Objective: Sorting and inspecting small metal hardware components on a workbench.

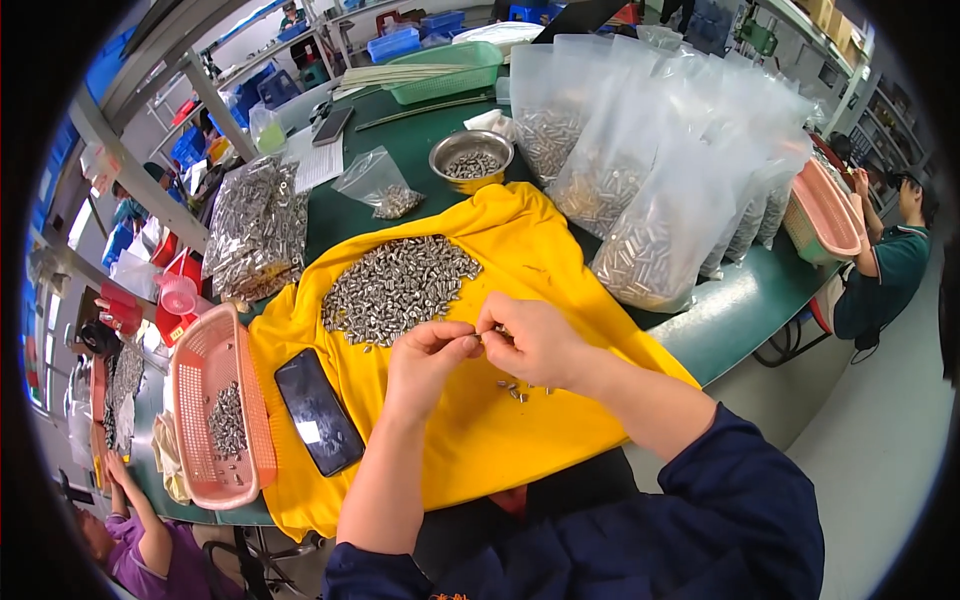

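Note:
My left hand [430,362] and my right hand [535,343] meet over a yellow cloth [470,440], fingertips pinched together. Between them is something small and dark, mostly covered by the fingers; its kind does not show. Just beyond the hands lies a broad pile of small silvery metal cylinders [395,285] on the cloth. A few loose metal pieces [515,391] rest below my right hand. To the left, a pink plastic basket [262,420] holds a smaller heap of metal pieces [228,420].
A black phone [318,412] lies beside the basket. Behind the cloth stand a metal bowl [470,160] of parts, a small bag [380,185], bagged parts [257,225] and large filled plastic bags [650,230]. A green basket [450,75] is farther back. Other people sit at both sides.

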`<action>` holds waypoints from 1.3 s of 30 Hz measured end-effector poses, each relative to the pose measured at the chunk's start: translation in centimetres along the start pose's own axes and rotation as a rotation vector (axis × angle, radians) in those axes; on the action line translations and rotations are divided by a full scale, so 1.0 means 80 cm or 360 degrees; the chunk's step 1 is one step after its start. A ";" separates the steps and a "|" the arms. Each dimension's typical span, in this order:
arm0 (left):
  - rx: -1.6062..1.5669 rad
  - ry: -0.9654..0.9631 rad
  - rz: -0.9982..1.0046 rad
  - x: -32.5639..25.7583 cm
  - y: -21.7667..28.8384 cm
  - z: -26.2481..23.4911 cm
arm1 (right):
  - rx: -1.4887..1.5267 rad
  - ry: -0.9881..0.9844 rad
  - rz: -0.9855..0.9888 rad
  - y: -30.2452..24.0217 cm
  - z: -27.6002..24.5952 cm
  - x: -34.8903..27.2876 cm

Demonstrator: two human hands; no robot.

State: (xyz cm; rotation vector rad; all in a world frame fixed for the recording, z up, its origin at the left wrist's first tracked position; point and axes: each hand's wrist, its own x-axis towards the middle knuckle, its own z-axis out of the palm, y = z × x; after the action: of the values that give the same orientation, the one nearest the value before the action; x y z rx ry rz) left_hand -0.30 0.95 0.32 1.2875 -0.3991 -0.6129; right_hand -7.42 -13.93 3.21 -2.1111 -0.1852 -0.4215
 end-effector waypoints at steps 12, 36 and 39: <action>0.0137 0.0066 0.0119 -0.002 0.005 0.000 | -0.0001 0.0010 0.0028 0.001 0.007 0.000; -0.0117 0.0241 0.0093 0.002 0.016 0.004 | 0.0214 0.0302 -0.0086 0.016 -0.003 0.006; -0.0092 0.0081 0.0103 0.006 0.017 0.007 | 0.0311 0.0207 0.0128 0.008 -0.008 0.005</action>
State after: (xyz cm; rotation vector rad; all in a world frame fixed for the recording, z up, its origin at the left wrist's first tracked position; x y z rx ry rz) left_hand -0.02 0.42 1.76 1.2282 -0.3768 -0.5325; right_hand -7.00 -14.83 3.19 -1.8858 -0.0629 -0.4716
